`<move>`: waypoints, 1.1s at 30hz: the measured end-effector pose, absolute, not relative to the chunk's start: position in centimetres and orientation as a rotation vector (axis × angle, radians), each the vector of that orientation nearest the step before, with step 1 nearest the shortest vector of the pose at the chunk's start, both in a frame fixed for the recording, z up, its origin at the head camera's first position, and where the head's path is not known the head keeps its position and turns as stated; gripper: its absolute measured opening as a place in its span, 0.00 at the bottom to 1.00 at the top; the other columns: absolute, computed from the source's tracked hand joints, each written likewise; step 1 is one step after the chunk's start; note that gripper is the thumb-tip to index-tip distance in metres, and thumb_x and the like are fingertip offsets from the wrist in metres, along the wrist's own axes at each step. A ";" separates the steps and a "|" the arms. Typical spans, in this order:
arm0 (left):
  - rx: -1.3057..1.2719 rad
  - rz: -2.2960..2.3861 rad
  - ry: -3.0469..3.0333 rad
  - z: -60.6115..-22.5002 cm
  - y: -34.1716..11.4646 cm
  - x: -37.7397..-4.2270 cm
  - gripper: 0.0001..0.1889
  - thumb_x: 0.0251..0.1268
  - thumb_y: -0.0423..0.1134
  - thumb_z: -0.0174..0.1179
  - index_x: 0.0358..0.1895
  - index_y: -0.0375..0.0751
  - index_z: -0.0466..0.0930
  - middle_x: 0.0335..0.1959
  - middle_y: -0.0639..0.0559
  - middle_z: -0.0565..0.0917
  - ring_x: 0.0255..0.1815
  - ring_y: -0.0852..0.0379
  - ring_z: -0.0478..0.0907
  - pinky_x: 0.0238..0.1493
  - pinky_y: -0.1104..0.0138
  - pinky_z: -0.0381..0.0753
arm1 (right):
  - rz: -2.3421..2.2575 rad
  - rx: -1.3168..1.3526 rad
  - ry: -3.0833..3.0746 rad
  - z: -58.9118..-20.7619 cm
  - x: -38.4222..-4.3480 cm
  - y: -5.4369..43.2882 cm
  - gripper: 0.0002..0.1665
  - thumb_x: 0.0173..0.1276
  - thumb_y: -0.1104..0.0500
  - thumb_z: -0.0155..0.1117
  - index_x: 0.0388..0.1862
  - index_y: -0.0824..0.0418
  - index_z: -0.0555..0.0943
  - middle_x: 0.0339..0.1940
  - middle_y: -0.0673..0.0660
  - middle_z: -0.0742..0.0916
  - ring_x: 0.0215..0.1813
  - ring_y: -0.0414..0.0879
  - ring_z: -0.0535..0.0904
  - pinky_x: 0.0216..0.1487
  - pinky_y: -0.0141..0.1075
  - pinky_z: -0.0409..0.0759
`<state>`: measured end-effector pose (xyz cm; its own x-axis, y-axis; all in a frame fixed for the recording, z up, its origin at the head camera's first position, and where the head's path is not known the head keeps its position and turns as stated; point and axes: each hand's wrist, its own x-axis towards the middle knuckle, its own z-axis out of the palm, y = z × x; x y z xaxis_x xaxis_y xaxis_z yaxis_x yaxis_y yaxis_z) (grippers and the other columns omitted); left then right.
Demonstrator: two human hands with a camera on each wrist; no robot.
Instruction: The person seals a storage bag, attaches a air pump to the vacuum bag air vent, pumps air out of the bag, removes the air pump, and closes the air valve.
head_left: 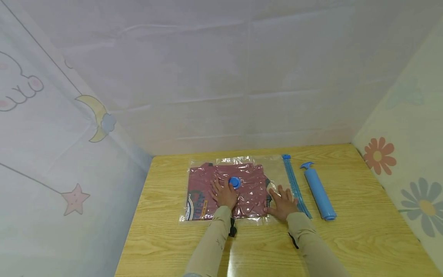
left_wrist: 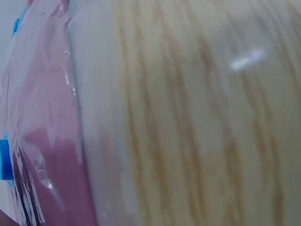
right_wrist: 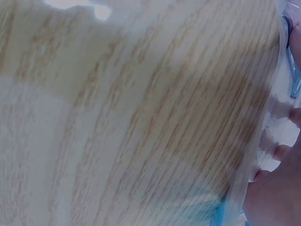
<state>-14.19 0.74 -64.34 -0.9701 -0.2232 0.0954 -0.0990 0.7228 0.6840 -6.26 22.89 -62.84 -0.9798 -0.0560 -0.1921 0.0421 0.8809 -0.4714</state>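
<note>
A clear plastic vacuum storage bag point(head_left: 273, 163) lies flat on the table, with a folded dark red garment point(head_left: 247, 204) inside it. My left hand point(head_left: 225, 195) rests on the bag over the garment, fingers spread, just beside the round blue valve cap point(head_left: 234, 182). My right hand point(head_left: 284, 204) lies with spread fingers on the bag's right part, between the garment and the blue zip strip point(head_left: 293, 182). In the left wrist view the blue valve cap point(left_wrist: 5, 160) shows at the edge. Part of my right hand point(right_wrist: 277, 188) appears at the right wrist view's edge.
A blue hand pump point(head_left: 320, 194) lies on the wooden table point(head_left: 155, 238) to the right of the bag. A blue slider point(head_left: 286, 157) sits at the far end of the zip strip. Patterned fabric walls point(head_left: 221, 115) stand behind and at both sides.
</note>
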 end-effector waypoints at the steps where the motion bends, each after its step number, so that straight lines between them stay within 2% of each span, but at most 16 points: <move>1: 0.269 -1.089 -2.748 -64.4 0.7 -14.2 0.17 0.73 0.43 0.47 0.60 0.45 0.73 0.75 0.39 0.57 0.79 0.36 0.40 0.72 0.35 0.34 | -0.724 -0.009 2.850 -62.8 -6.2 22.9 0.53 0.59 0.35 0.64 0.76 0.58 0.58 0.77 0.72 0.51 0.75 0.77 0.40 0.61 0.80 0.40; 5: 0.290 -1.109 -2.727 -64.5 0.7 -14.3 0.17 0.72 0.46 0.48 0.54 0.36 0.70 0.75 0.38 0.57 0.79 0.37 0.41 0.72 0.36 0.36 | -0.719 -0.013 2.854 -62.4 -6.1 22.7 0.52 0.60 0.36 0.64 0.76 0.59 0.58 0.77 0.73 0.52 0.75 0.77 0.41 0.61 0.80 0.41; 10: 0.269 -1.129 -2.727 -64.7 0.5 -14.2 0.13 0.69 0.48 0.53 0.41 0.40 0.72 0.75 0.38 0.55 0.79 0.37 0.39 0.72 0.35 0.34 | -0.730 -0.013 2.857 -62.0 -5.9 22.6 0.52 0.60 0.37 0.65 0.75 0.59 0.59 0.77 0.73 0.53 0.75 0.77 0.41 0.61 0.80 0.42; 13: 0.260 -1.117 -2.737 -64.7 0.4 -14.2 0.14 0.67 0.51 0.54 0.39 0.42 0.72 0.75 0.38 0.55 0.79 0.36 0.39 0.71 0.35 0.33 | -0.740 -0.011 2.845 -62.0 -5.9 22.6 0.52 0.60 0.37 0.65 0.76 0.58 0.59 0.77 0.72 0.52 0.75 0.77 0.40 0.62 0.80 0.41; 17: 0.259 -1.087 -2.751 -64.8 0.4 -14.2 0.16 0.67 0.53 0.56 0.39 0.42 0.73 0.76 0.38 0.55 0.79 0.36 0.39 0.72 0.35 0.34 | -0.736 -0.012 2.840 -62.2 -5.9 22.6 0.52 0.60 0.36 0.65 0.76 0.58 0.58 0.77 0.72 0.51 0.75 0.77 0.40 0.62 0.80 0.40; 22: 0.247 -1.039 -2.752 -64.8 0.4 -14.3 0.14 0.66 0.51 0.57 0.41 0.43 0.74 0.75 0.39 0.56 0.79 0.36 0.41 0.72 0.35 0.36 | -0.732 -0.006 2.851 -62.2 -6.0 22.6 0.52 0.59 0.36 0.65 0.76 0.58 0.59 0.77 0.72 0.52 0.75 0.77 0.41 0.62 0.80 0.41; 28: 0.221 -1.008 -2.729 -65.1 0.5 -14.3 0.13 0.69 0.47 0.53 0.49 0.45 0.77 0.74 0.38 0.58 0.78 0.35 0.42 0.71 0.34 0.39 | -0.716 -0.011 2.865 -61.9 -5.9 22.6 0.51 0.60 0.37 0.65 0.75 0.58 0.60 0.77 0.73 0.53 0.75 0.78 0.42 0.61 0.80 0.43; 33: 0.220 -1.041 -2.735 -65.0 0.5 -14.3 0.13 0.72 0.44 0.49 0.54 0.52 0.78 0.74 0.38 0.58 0.79 0.35 0.41 0.71 0.34 0.38 | -0.714 -0.015 2.872 -61.7 -5.9 22.5 0.51 0.60 0.37 0.65 0.75 0.59 0.60 0.77 0.73 0.53 0.74 0.78 0.42 0.61 0.80 0.43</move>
<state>-14.31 0.45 -64.98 -0.9674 -0.2116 0.1392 -0.0655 0.7400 0.6695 -5.85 22.50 -61.74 -0.9834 -0.0537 -0.1735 0.0337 0.8846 -0.4651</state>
